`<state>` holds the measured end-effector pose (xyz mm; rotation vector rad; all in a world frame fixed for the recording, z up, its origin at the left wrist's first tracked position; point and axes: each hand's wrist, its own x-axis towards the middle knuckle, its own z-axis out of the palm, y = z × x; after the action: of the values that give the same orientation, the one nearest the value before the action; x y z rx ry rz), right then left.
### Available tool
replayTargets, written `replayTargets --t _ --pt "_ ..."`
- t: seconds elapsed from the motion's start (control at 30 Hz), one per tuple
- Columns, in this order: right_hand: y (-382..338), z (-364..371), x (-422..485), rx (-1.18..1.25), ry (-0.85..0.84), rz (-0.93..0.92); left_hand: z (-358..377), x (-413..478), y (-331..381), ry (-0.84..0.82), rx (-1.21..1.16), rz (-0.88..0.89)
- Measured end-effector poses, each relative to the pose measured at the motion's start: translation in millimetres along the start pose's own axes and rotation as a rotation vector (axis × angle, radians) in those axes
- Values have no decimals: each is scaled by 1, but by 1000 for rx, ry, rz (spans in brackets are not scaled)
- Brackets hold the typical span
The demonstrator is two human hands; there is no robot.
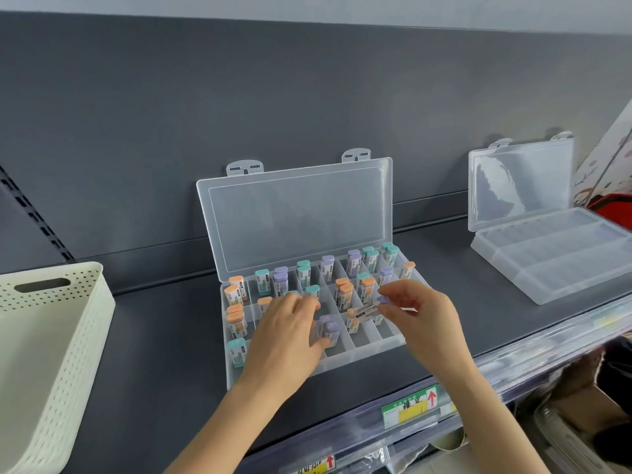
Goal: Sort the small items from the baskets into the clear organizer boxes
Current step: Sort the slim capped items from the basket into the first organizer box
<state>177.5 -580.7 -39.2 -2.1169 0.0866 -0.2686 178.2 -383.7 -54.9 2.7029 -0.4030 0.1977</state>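
Note:
A clear organizer box point(362, 350) lies open on the dark shelf, its lid point(297, 217) leaning against the back wall. Its compartments hold several small erasers with orange, teal and purple ends. My left hand point(290, 333) reaches into the middle of the box, and its fingers hold purple erasers point(329, 327) over a compartment. My right hand point(420, 313) pinches one purple-ended eraser point(369, 309), held sideways above the right compartments.
A cream perforated basket point(51, 354) stands at the left edge of the shelf. A second clear organizer box point(554, 254) lies open at the right with its lid up. A red basket point(612, 203) shows behind it. Price labels point(410, 405) line the shelf's front edge.

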Motion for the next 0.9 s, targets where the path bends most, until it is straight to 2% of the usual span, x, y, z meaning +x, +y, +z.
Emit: replayTargets --t 0.2,0.4,0.9 --pt "5 4 -5 -188 -58 -180 -3 -5 -4 13 -42 -8" --pt "15 21 -5 -308 -137 -285 -1 -5 -4 18 -51 -3" --pt "20 28 0 -392 -143 -302 -6 -3 -5 22 -46 -18"
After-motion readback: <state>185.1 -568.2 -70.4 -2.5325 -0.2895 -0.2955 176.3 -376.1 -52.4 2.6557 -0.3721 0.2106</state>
